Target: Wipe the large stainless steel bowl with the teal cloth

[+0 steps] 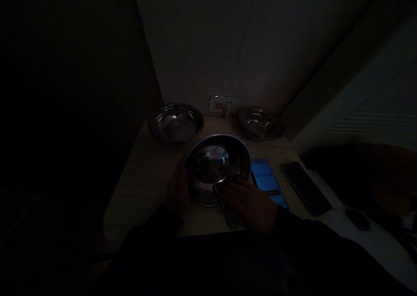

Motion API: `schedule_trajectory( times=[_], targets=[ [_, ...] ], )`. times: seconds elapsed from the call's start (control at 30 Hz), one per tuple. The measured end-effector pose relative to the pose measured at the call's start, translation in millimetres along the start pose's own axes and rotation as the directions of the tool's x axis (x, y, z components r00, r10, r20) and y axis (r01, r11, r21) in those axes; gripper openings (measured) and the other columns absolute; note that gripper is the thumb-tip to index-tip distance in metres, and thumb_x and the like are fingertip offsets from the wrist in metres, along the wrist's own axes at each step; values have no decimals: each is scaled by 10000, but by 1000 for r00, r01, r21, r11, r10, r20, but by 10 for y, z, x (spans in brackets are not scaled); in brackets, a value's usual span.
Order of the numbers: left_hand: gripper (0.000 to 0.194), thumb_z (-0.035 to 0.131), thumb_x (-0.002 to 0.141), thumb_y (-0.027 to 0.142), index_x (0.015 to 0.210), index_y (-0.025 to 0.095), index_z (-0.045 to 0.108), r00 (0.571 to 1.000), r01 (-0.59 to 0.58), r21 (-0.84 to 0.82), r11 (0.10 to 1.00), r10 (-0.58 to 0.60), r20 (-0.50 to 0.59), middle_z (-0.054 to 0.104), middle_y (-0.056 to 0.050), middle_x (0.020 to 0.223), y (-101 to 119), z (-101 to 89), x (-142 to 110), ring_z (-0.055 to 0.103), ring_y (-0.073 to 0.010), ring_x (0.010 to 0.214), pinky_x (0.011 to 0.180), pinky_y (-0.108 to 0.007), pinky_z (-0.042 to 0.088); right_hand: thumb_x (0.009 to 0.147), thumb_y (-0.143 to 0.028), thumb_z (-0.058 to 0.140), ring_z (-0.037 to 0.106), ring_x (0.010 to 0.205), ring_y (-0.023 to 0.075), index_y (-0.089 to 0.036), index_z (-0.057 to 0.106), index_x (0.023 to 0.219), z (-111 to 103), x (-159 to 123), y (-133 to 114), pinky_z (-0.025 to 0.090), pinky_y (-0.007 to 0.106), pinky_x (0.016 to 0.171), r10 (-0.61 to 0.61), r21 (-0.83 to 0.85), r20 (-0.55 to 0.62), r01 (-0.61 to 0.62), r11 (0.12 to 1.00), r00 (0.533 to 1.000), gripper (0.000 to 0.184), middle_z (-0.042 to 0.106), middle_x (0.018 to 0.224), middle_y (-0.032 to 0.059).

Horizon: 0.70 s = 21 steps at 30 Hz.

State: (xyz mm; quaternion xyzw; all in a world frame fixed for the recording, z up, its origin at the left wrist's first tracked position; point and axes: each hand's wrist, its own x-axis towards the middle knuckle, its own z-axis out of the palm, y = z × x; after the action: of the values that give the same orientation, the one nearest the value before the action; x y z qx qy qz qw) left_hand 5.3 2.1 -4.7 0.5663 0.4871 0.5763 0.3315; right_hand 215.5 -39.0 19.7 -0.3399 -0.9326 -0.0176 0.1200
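A shiny metal bowl is tilted toward me above the front half of a small wooden table. My left hand grips its left rim, fingers partly lost in the dark. Against the lower right inside of the bowl, my right hand presses a dark cloth, whose end hangs down over the rim. The fingers of that hand lie over the cloth, pointing left into the bowl.
Behind the bowl on the table are a wide metal bowl at left and stacked metal dishes at right. A lit phone and a dark phone lie at right. A wall socket holds a plug.
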Motion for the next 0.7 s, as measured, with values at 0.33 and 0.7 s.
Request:
schedule_trajectory(
  times=[0.33,0.7],
  targets=[
    [480,317,910,453,1188,162,580,997,57,29,998,-55,-51,609,-87,1240,-1,33,-7,513,-215,1203,1037,-327,386,911,-119,448,603,1049,228,-90,577,1163,172,108,-104,494,411,936,-37,7,-131,38,999,991,285,661,1140,103],
    [415,292,910,362,1077,151,607,970,240,171,956,-230,-76,665,-107,1086,2,-17,36,610,-241,1027,936,-381,461,940,-207,406,569,1119,192,-78,552,1199,336,550,-528,475,300,979,176,228,-282,-112,967,943,324,641,1174,110]
  ],
)
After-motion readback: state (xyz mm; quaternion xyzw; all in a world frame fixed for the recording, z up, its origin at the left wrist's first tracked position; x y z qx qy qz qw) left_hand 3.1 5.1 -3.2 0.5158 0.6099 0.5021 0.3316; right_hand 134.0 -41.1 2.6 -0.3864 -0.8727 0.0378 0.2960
